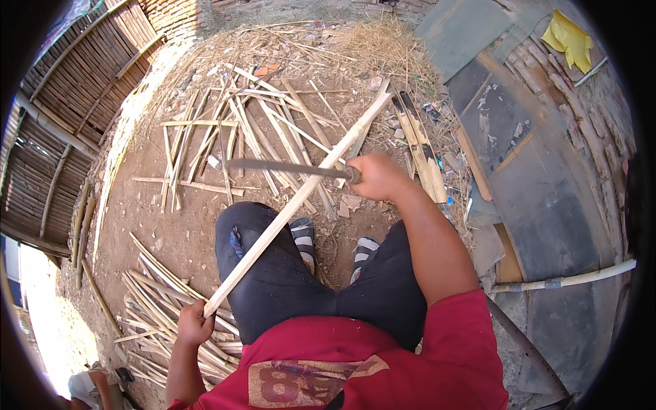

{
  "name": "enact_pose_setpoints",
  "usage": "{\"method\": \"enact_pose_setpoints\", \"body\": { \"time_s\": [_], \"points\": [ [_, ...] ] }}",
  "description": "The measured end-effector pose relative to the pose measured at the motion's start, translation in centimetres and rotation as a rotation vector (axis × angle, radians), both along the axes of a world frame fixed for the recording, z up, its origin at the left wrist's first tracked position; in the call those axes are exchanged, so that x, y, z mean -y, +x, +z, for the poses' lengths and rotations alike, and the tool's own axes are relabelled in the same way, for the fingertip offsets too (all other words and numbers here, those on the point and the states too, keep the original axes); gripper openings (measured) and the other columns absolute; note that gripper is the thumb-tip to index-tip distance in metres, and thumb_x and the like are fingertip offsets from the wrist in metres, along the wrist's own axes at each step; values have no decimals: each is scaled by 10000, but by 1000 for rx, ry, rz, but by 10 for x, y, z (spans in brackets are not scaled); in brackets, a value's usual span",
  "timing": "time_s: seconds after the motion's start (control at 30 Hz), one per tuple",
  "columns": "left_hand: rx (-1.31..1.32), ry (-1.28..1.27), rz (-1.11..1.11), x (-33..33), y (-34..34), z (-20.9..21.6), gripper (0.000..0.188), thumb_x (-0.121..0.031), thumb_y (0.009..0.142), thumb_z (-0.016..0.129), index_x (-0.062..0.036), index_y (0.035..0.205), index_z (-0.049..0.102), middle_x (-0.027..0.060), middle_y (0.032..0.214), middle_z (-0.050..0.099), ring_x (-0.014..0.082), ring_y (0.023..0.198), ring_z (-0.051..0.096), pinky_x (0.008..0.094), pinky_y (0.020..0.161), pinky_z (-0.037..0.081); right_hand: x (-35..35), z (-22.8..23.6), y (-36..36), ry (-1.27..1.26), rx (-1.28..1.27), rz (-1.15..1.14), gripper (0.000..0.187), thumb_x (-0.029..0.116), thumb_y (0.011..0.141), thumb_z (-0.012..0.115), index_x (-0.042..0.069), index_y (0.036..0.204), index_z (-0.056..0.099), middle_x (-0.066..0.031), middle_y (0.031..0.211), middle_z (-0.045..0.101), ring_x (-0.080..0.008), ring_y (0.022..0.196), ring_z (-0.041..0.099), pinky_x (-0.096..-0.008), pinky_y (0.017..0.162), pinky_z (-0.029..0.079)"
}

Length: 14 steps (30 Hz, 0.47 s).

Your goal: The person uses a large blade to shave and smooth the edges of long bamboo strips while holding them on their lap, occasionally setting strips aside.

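A long pale split-bamboo strip (273,229) slants across my lap, from low left up to the far right. My left hand (195,322) is closed round its near end. My right hand (376,176) grips the handle of a long-bladed knife (287,167). Its dark blade points left and crosses the strip a little beyond my knees; I cannot tell whether the edge bites into it. My thighs in dark trousers (266,287) are spread under the strip, and two striped shoes (303,238) rest on the dirt between them.
Many split strips (263,126) lie crisscrossed on the ground ahead. Another pile (171,311) is at my left. Charred bamboo pieces (418,147) lie ahead right, beside dark boards (533,171) and a pale pole (564,277). Another person (96,388) sits at lower left, near a slatted fence (75,102).
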<state>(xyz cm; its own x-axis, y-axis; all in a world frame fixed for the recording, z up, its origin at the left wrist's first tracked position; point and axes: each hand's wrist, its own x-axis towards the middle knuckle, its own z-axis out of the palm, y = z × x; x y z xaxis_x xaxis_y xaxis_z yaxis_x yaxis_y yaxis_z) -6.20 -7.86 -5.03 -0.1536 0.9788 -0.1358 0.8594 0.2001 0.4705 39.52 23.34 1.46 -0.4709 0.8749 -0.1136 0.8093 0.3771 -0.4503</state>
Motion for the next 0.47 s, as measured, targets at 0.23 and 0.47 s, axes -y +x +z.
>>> {"method": "enact_pose_setpoints", "body": {
  "time_s": [0.23, 0.47],
  "points": [
    [-151, 71, 21, 7, 8, -6, 141, -127, 788, 671, -32, 784, 566, 245, 713, 631, 485, 699, 625, 529, 622, 501, 26, 19, -16, 295, 142, 111, 224, 245, 793, 770, 67, 868, 656, -164, 739, 684, -341, 724, 692, -451, 676, 529],
    [-97, 162, -51, -3, 0, -33, 126, -111, 822, 663, -39, 814, 560, 254, 737, 643, 484, 734, 648, 528, 654, 529, -8, -6, 35, 92, -166, -208, 287, 255, 792, 788, 74, 1002, 714, -211, 800, 698, -295, 863, 754, -440, 732, 560]
  ]
}}
